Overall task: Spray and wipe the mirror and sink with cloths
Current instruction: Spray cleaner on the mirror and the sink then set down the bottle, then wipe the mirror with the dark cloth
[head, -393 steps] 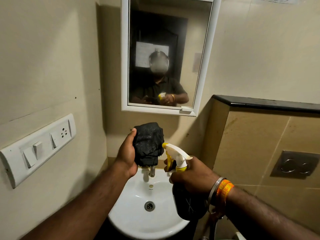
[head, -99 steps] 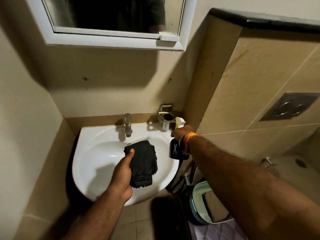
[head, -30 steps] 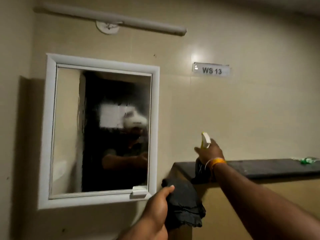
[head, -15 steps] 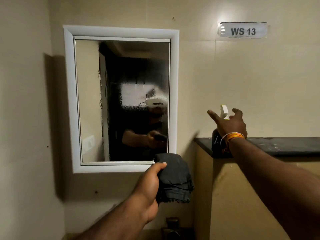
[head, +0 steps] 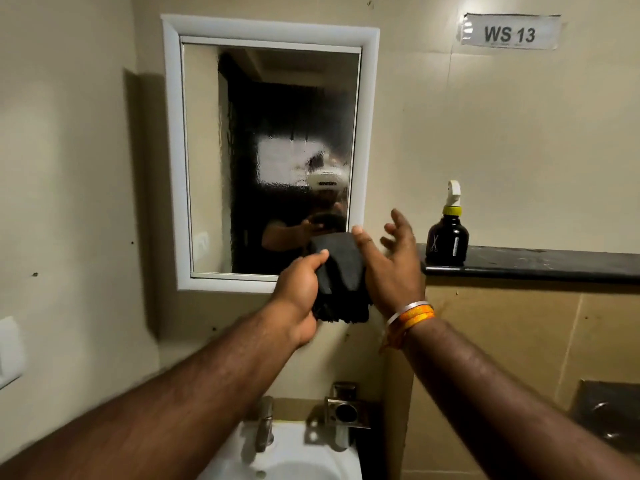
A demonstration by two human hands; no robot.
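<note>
A white-framed mirror [head: 270, 98] hangs on the wall ahead, its glass wet with spray streaks. My left hand [head: 299, 285] grips a folded black cloth [head: 341, 271] in front of the mirror's lower right corner. My right hand [head: 391, 265] is beside the cloth with fingers spread, its thumb touching the cloth's top edge. The dark spray bottle [head: 447, 237] with a white and yellow nozzle stands alone on the black ledge [head: 536, 265]. The white sink [head: 294, 459] shows at the bottom edge.
A chrome tap [head: 265, 427] and a metal holder [head: 344, 414] sit above the sink. A switch plate [head: 8, 351] is on the left wall, a flush plate [head: 609, 414] at lower right, and a "WS 13" label [head: 509, 32] at top right.
My right hand has let go of the spray bottle, which now stands on the ledge, and moved left to the cloth. My left hand has raised the cloth toward the mirror.
</note>
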